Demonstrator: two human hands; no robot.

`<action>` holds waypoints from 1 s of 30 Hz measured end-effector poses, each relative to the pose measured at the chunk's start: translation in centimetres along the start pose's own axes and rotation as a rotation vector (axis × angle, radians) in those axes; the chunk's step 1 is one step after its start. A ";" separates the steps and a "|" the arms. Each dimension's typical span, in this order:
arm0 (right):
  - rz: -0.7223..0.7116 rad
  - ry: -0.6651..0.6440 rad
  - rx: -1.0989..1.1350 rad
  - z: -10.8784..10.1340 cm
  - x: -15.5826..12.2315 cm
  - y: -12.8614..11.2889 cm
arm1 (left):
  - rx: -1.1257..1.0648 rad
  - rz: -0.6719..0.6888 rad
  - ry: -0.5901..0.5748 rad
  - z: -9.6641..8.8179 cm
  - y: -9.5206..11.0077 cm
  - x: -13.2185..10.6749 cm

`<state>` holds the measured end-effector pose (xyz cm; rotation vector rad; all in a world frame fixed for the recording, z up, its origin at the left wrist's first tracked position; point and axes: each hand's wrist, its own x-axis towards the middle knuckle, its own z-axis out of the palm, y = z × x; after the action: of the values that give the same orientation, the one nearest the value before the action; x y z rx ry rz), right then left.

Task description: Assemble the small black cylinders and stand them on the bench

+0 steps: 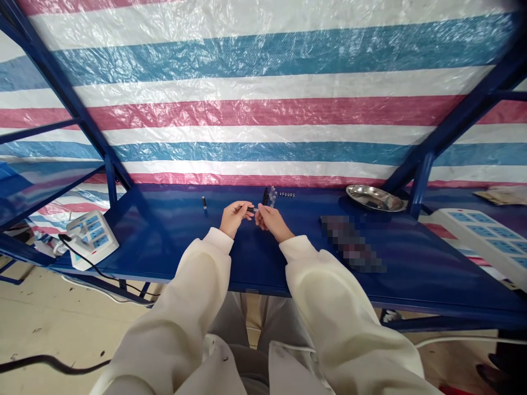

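Note:
My left hand [234,215] and my right hand [269,219] meet over the middle of the blue metal shelf [173,241]. Both are pinched on one small dark pen-like part [252,209] held between them. Each arm wears a cream sleeve. Just behind the hands stand a few small dark and clear tube-like parts [268,196], and a short row of tiny pieces [287,194] lies to their right. A single small dark cylinder [204,202] stands upright to the left of my left hand.
A white power strip [91,237] with a black cable sits at the shelf's left edge. A shiny metal dish [374,198] rests at the back right. Another white power strip [486,241] lies far right. Blue frame posts stand at both sides, striped tarpaulin behind.

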<state>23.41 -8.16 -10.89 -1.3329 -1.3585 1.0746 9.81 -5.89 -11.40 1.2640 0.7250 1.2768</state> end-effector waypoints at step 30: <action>-0.269 0.084 -0.089 -0.3 -0.3 0.4 | 0.451 0.020 0.110 -0.1 -0.4 0.0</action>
<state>23.74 -8.42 -11.22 -1.2039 -1.4873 0.7769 9.80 -5.78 -11.85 1.5703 1.1270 1.2458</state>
